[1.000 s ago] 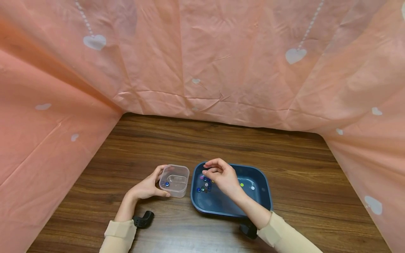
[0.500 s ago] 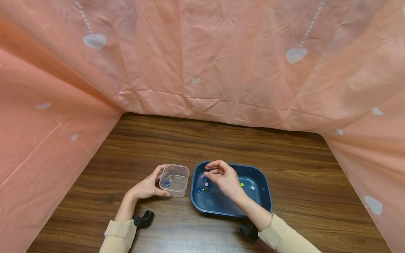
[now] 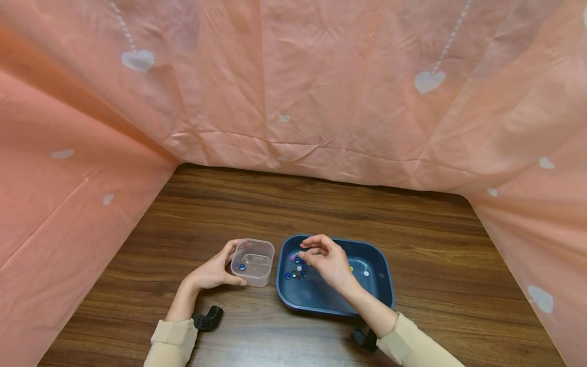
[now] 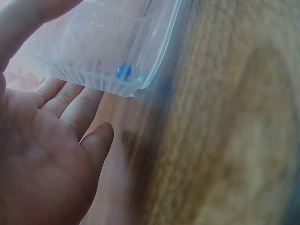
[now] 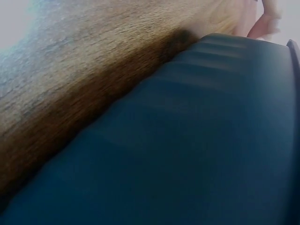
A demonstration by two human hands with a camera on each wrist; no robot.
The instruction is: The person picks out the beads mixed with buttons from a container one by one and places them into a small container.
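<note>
A crinkled pink sheet (image 3: 293, 86) printed with white hearts hangs behind and down both sides of a dark wood-grain table (image 3: 284, 204), closing it in like a tent. Near the front edge sits a dark blue tray (image 3: 380, 285) scattered with small coloured beads (image 3: 297, 270), and just left of it a clear square tub (image 3: 254, 261) holding a blue bead (image 4: 123, 71). The left hand (image 3: 212, 272) curls round the tub's near-left side, while the right hand (image 3: 327, 260) hovers above the beads with its fingertips (image 3: 304, 253) drawn together; whether they pinch a bead is too small to tell
</note>
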